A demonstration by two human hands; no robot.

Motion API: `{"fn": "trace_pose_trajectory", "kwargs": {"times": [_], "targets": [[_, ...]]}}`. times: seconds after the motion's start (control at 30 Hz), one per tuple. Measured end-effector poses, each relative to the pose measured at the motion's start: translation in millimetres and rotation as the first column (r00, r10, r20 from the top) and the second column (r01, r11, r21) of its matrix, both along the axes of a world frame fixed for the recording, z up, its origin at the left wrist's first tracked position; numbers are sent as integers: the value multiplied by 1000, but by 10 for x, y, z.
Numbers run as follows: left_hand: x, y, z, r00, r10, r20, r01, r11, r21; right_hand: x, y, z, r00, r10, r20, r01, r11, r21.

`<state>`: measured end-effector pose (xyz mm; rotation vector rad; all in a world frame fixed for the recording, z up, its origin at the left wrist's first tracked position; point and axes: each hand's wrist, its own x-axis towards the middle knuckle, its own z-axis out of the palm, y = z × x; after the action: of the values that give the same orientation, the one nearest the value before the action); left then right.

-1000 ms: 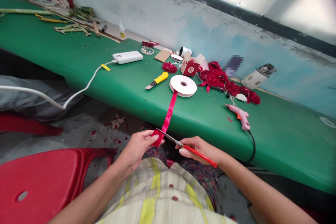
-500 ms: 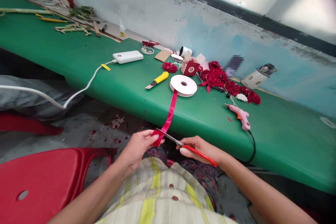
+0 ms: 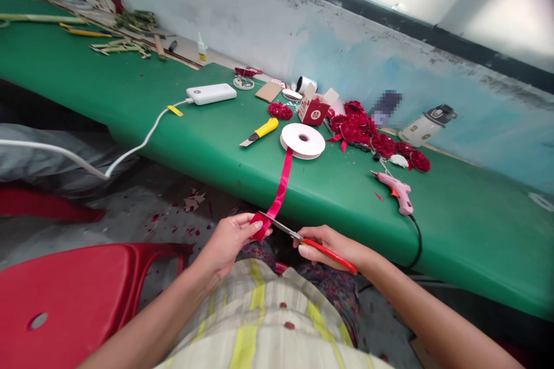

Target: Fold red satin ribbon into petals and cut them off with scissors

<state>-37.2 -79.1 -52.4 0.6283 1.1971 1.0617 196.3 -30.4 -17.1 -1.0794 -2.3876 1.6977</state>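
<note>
Pinched between the thumb and fingers of my left hand (image 3: 234,239) is the end of a red satin ribbon (image 3: 281,187). The ribbon runs up over the table edge to a white spool (image 3: 302,139) lying flat on the table. My right hand (image 3: 326,245) is closed round the red handles of a pair of scissors (image 3: 331,255). Their blades lie across the ribbon just beside my left fingertips. Whether the blades have cut into it I cannot tell. Both hands are in front of the table edge, above my lap.
On the green table (image 3: 346,202) lie a yellow utility knife (image 3: 262,130), a pink glue gun (image 3: 398,191) with a black cord, red fabric flowers (image 3: 359,127), a small red box (image 3: 314,110) and a white power bank (image 3: 212,94). A red stool (image 3: 73,288) stands at my left.
Almost nothing differs. The ribbon end, the scissors and both hands are in nearly the same place, with only a tiny shift of the right hand.
</note>
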Motion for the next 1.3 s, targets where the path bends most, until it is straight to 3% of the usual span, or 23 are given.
{"fn": "trace_pose_trajectory", "kwargs": {"times": [0.63, 0.97, 1.2, 1.3], "targets": [[-3, 12, -19, 999, -1, 34, 2, 1000, -16, -5, 3, -29, 999, -35, -42, 34, 999, -6], [-33, -11, -72, 998, -7, 55, 8, 1000, -27, -5, 34, -49, 1000, -21, 12, 20, 998, 67], [-77, -50, -142, 995, -16, 98, 19, 999, -35, 8, -52, -24, 995, -63, 72, 44, 970, 238], [-105, -86, -171, 993, -43, 113, 47, 998, -35, 135, -51, 116, 969, -209, 133, 129, 883, 451]]}}
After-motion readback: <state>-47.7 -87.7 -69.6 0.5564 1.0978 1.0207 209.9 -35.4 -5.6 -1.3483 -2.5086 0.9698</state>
